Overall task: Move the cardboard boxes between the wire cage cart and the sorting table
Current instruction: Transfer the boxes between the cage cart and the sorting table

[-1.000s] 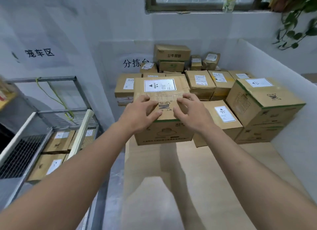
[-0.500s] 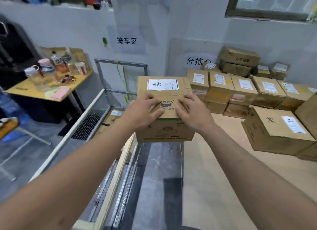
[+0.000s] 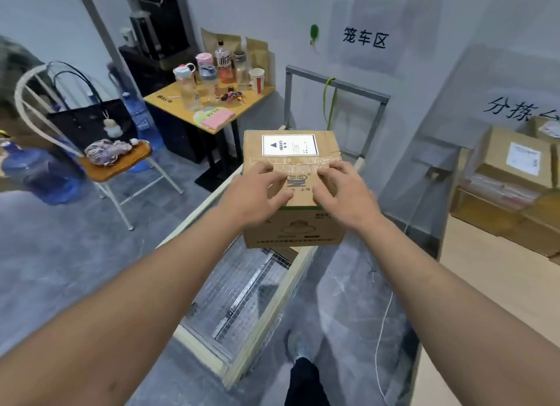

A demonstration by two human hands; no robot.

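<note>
Brown cardboard box (image 3: 298, 151): white HEAVY label, taped top, held in the air over the grey wire-mesh cage cart (image 3: 242, 287), left of the pale wooden sorting table (image 3: 500, 284).
Left hand (image 3: 257, 193): fingers bent over the near top edge, gripping the box.
Right hand (image 3: 345, 193): same grip, just beside the left hand.
Stacked brown cartons (image 3: 515, 160): on the table, far right.
</note>
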